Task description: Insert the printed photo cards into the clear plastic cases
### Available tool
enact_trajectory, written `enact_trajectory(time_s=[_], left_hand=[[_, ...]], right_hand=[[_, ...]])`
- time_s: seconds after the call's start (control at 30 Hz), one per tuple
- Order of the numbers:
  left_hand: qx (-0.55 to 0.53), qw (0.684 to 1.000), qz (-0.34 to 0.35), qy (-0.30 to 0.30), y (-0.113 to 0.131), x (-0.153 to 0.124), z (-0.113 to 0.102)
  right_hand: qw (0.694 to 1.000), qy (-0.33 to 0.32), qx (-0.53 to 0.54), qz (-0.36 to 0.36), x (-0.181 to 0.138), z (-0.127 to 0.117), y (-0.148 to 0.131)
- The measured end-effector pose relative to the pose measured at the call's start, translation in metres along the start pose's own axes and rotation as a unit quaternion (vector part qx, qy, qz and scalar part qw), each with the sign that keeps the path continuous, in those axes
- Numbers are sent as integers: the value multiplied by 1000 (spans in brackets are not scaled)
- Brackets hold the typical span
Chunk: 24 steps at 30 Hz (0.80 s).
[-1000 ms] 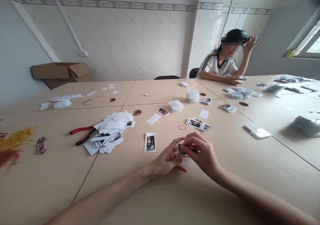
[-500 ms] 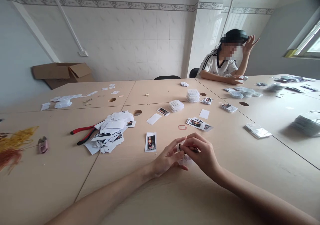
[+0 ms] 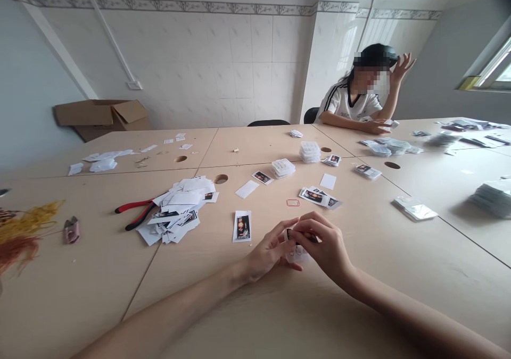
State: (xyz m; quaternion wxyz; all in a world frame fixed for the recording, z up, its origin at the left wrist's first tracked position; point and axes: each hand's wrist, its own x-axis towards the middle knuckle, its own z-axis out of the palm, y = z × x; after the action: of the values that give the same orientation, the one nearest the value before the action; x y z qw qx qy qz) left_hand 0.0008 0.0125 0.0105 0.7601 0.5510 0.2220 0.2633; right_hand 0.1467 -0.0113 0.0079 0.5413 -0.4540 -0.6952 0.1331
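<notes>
My left hand (image 3: 266, 253) is closed around a small clear plastic box (image 3: 294, 256), its thumb at the near left side and some fingertips showing beneath. Between the finger and thumb of my right hand (image 3: 329, 242) is a dark printed card (image 3: 313, 238), held at the top of the box. Small thin shapes show through the clear plastic, too small to name. My fingers cover much of the card and box. To the left of my hands a printed card on white paper (image 3: 242, 226) lies flat. Beyond them is a small red-edged label (image 3: 293, 202).
A heap of paper cards (image 3: 179, 205) covers part of red-and-black pliers (image 3: 133, 210). Pink-handled cutters (image 3: 72, 230) lie near yellow and red threads (image 3: 34, 220). Stacked clear boxes (image 3: 310, 152) stand farther back. Across the table sits a co-worker (image 3: 351, 101), one hand raised to a cap.
The view has shifted slightly. Both hands stay at the box, with the dark card's edge now a little more visible between the fingers. The co-worker's raised fingers have spread slightly.
</notes>
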Motion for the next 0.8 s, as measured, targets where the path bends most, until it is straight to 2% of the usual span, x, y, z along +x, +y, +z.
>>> enact_trajectory(time_s=[0.8], left_hand=[[-13,1000,4,8,-3,0,0]], right_hand=[[1000,15,-6,-4,0,1,-2]])
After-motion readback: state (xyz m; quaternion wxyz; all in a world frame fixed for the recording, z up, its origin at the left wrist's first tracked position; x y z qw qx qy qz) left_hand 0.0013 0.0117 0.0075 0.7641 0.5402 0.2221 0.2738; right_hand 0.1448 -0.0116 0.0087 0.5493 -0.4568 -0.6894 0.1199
